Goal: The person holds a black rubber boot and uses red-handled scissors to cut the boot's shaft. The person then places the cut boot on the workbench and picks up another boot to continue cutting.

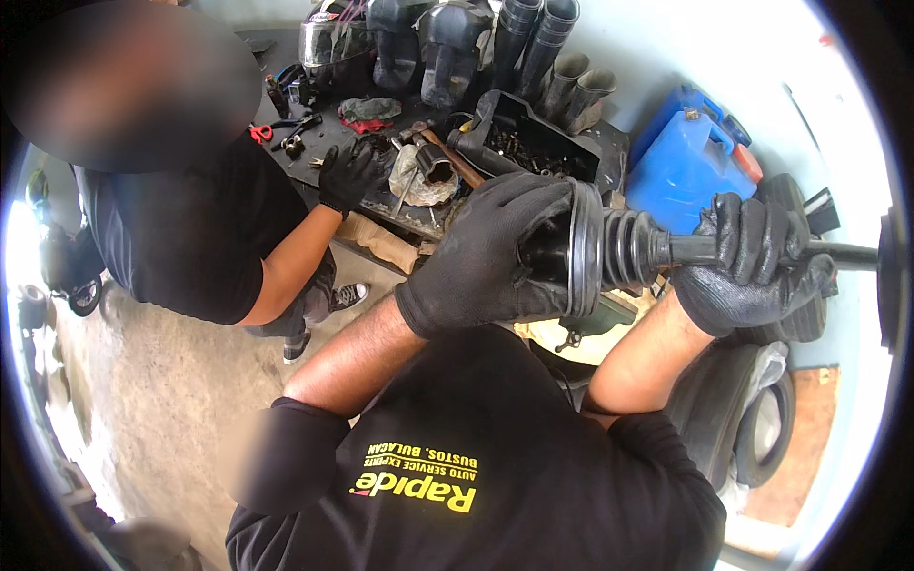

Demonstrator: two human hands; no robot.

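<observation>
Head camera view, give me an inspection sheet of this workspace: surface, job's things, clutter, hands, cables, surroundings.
Surface: dark workbench along the wall, crowded and grimy.
Job's things: axle shaft with ribbed rubber boot, held level in the air above the bench edge.
Clutter: red-handled pliers, rag, hammer, black tray of small metal parts, spare boots at the back.
Hands: left hand, gloved, wraps the boot's wide end; right hand, gloved, grips the shaft.
Cables: nothing seen.
Surroundings: blue jerry can to the right, tyres below it, concrete floor; a co-worker's gloved hand rests on the bench.
</observation>
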